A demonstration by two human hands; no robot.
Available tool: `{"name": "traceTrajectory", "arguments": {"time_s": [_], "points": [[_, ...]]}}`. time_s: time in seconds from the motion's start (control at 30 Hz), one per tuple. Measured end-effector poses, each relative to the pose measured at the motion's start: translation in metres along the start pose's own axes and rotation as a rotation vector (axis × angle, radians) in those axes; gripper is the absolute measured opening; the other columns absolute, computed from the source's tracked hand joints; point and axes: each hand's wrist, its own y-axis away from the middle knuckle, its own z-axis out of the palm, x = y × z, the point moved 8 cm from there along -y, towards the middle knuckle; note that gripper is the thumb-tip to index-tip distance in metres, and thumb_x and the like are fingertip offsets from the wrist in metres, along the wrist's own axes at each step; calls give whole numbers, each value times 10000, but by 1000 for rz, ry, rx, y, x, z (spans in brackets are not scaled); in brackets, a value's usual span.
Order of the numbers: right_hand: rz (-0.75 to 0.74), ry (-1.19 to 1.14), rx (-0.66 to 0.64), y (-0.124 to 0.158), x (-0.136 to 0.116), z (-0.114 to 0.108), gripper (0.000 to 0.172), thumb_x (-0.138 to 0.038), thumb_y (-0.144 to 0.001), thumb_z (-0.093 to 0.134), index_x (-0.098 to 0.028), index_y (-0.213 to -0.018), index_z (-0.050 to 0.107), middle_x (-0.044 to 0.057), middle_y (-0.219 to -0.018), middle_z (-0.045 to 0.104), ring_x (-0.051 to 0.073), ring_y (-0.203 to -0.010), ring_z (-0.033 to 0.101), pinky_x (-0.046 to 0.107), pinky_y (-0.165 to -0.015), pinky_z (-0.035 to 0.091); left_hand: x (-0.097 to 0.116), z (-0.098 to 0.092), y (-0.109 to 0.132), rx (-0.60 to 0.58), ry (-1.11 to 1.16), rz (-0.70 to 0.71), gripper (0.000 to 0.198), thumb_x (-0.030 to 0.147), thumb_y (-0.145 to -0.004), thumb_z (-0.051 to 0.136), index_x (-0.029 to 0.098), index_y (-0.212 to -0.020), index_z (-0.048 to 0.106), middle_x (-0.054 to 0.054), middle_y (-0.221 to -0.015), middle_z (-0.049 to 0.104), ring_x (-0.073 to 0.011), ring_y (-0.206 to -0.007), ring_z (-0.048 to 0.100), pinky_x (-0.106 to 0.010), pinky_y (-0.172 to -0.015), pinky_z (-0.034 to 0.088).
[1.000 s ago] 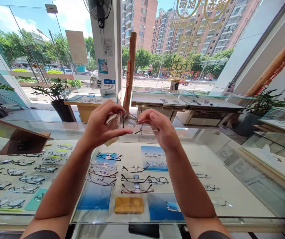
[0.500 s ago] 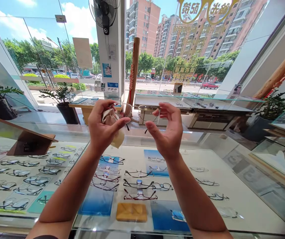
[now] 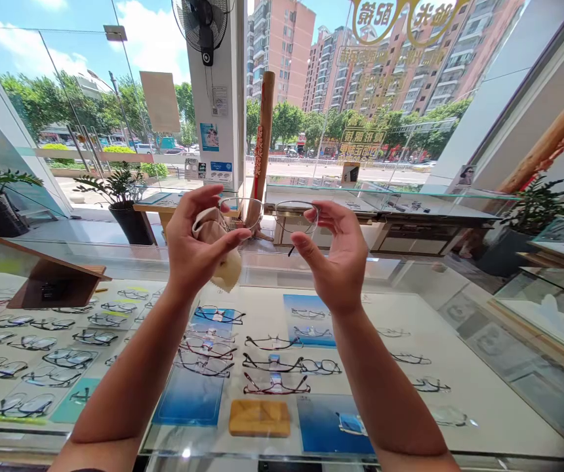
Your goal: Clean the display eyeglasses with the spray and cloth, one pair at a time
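Thin-rimmed eyeglasses (image 3: pixel 296 217) are held up in front of me, level above the glass counter. My left hand (image 3: pixel 191 239) is closed on the left side of the frame, thumb below and fingers above. A pale cleaning cloth (image 3: pixel 227 270) is tucked in that same hand and hangs below the palm. On the other side, my right hand (image 3: pixel 338 259) grips the right rim between thumb and fingertips. One dark temple tip shows beneath the right lens.
Below my arms, a glass display counter (image 3: pixel 385 446) holds rows of spectacle frames (image 3: pixel 275 362) and a yellow-brown block (image 3: pixel 259 418). A brown wooden stand (image 3: pixel 56 282) sits at left. Beyond are potted plants (image 3: pixel 127 210), a wooden post (image 3: pixel 266 105) and another showcase (image 3: pixel 410 210).
Both hands have moved slightly apart, and the eyeglasses have tilted so the lenses show more openly. The left temple tip no longer shows. The view has shifted a little.
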Motion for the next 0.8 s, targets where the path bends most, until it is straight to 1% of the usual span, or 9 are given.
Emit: {"name": "traceTrajectory", "arguments": {"time_s": [0.13,0.27,0.37,0.5,0.57,0.67,0.8], "points": [[-5,42,21,-1,1,-3,446,-439,-935,879,-298,-1327,720,67,-1238,767,273,-1181,715,476,-1098,561,-5,1,2,-3,65,-57,587,600,-775,985,271,-1203,753,-67,-1119,780,-234,-1009,744,-377,-885,650],[-50,113,39,0,-4,-6,461,-461,-948,873,-303,-1360,738,77,-1285,786,295,-1233,725,514,-1137,571,-2,0,5,13,35,-57,516,526,-809,987,297,-1229,794,-58,-1186,800,-224,-981,736,-384,-886,643],[-85,188,59,2,-11,-8,467,-485,-965,855,-325,-1389,747,81,-1324,789,318,-1278,721,566,-1190,556,3,-1,7,45,-24,-29,468,463,-833,984,320,-1245,816,-47,-1248,790,-225,-1037,735,-383,-924,632],[-112,254,86,4,-19,-9,474,-497,-984,839,-336,-1421,750,81,-1343,799,320,-1274,721,595,-1224,527,6,2,9,43,-44,-29,431,427,-865,965,314,-1254,820,-55,-1287,774,-234,-1109,737,-360,-875,639],[-122,281,88,4,-21,-9,474,-494,-988,837,-331,-1426,756,85,-1345,805,319,-1262,727,596,-1222,525,6,3,9,45,-32,-34,431,421,-860,971,314,-1251,825,-55,-1289,773,-236,-1119,737,-362,-878,643],[-151,322,85,4,-22,-10,469,-491,-999,826,-323,-1432,763,90,-1337,813,316,-1245,741,594,-1203,539,5,3,9,54,-21,-44,437,422,-835,992,331,-1235,841,-49,-1286,774,-241,-1138,741,-381,-926,651],[-241,383,112,5,-26,-11,498,-496,-1014,800,-318,-1476,744,92,-1317,820,310,-1213,755,592,-1150,578,3,5,10,60,-19,-54,462,447,-807,1008,329,-1228,858,-53,-1257,789,-245,-1127,761,-392,-966,662]]}}
